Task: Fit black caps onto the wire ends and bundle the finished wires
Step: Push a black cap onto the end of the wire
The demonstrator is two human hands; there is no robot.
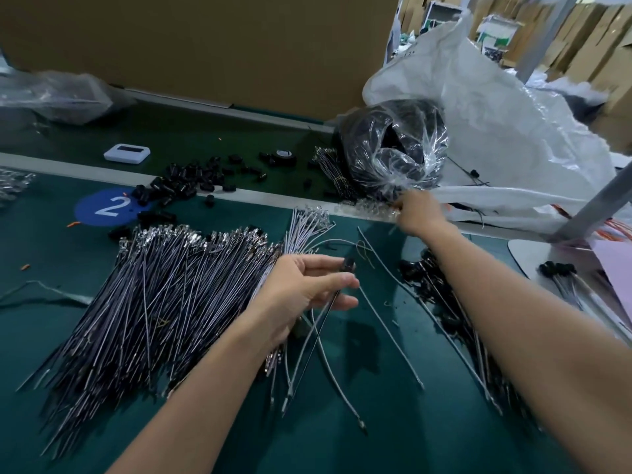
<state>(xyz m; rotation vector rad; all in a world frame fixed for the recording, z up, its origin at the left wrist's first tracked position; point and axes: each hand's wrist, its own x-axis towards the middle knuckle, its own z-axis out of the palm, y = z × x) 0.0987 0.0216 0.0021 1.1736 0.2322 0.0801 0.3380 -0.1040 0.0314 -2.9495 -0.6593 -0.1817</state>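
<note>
Green tabletop (342, 446), left hand (301, 289) mid-table, fingers (325, 266) curled round a capped wire (323, 318), big wire pile (154, 302) just left, right hand (417, 210) out at the clear bag of black caps (393, 148), its grip impossible to tell.

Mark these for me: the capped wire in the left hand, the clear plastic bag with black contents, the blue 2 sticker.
capped wire (348, 265), head view, on the black cap at its top end.
clear plastic bag (403, 155), head view, on its crinkled front.
blue 2 sticker (89, 209), head view, blue area left of the digit.
</note>
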